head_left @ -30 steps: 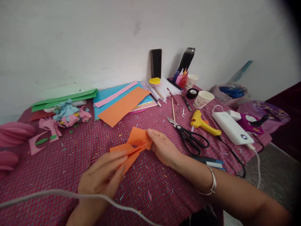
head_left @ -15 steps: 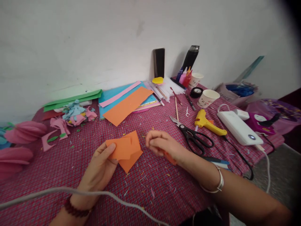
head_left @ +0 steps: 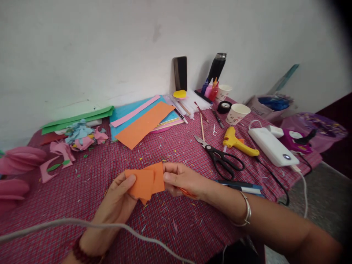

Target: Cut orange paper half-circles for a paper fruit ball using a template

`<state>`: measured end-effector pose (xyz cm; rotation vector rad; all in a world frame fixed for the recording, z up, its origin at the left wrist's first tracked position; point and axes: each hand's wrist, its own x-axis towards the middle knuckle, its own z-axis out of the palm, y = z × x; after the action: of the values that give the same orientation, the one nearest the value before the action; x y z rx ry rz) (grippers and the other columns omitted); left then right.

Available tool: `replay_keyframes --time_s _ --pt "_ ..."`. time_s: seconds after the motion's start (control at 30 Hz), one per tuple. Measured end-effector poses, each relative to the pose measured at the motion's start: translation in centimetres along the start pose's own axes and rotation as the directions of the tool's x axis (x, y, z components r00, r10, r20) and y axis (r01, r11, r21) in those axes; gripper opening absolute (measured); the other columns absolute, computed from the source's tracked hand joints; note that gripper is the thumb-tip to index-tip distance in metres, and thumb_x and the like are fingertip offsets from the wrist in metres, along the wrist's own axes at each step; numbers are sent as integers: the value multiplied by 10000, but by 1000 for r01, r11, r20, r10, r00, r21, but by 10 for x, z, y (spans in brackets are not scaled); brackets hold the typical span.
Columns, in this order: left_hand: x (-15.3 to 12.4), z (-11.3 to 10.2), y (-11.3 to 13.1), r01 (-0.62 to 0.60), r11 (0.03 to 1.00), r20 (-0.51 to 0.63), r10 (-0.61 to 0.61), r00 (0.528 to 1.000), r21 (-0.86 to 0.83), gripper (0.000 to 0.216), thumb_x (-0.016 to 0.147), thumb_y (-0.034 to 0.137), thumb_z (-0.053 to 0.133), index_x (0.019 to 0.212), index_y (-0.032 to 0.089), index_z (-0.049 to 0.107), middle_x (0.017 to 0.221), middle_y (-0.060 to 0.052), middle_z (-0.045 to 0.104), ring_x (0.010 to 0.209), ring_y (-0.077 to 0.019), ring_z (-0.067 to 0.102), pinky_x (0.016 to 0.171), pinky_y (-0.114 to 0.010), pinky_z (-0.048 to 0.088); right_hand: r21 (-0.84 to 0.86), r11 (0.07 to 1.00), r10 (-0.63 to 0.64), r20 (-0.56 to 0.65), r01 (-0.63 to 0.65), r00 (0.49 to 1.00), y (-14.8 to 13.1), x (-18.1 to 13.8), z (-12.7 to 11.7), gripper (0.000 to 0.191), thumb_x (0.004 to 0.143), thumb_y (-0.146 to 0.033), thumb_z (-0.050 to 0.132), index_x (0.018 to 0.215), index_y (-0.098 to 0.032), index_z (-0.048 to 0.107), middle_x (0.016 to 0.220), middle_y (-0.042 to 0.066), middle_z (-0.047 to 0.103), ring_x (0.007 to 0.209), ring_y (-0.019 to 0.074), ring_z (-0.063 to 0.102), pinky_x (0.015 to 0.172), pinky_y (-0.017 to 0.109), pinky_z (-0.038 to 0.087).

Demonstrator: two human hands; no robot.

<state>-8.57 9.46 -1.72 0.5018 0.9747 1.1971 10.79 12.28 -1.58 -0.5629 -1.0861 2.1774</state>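
1. Your left hand [head_left: 118, 200] is closed on the orange paper pieces [head_left: 143, 182]: thumb pressed on the front piece, fingers hidden behind.
2. Orange paper pieces: two overlapping rectangles, held between both hands just above the red checked tablecloth [head_left: 178, 220], near its front edge.
3. Long orange sheet [head_left: 144, 124] lies flat farther back, well apart from the held pieces.
4. Your right hand [head_left: 183, 179] pinches the right edge of the rear piece, thumb and fingers closed on it.
5. Small orange scrap [head_left: 187, 192] shows under that palm. You cannot tell whether it is held.
6. Black-handled scissors [head_left: 222, 159] lie on the cloth to the right of your right hand, blades shut.
7. Yellow glue gun [head_left: 239, 143] lies just beyond the scissors.
8. White power bank [head_left: 272, 148] lies beside the gun, farther right.
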Motion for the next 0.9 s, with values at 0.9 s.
replay_keyframes --time_s 0.9 --pt "-9 -3 1 -441 771 239 370 898 461 61 778 234 698 723 237 724 1201 -35 643 1047 -211 632 892 -335 533 -198 979 -1 -224 -44 975 11 7 -4 225 656 -220 760 681 -156 545 617 -72 528 541 53 454 529 196 342"
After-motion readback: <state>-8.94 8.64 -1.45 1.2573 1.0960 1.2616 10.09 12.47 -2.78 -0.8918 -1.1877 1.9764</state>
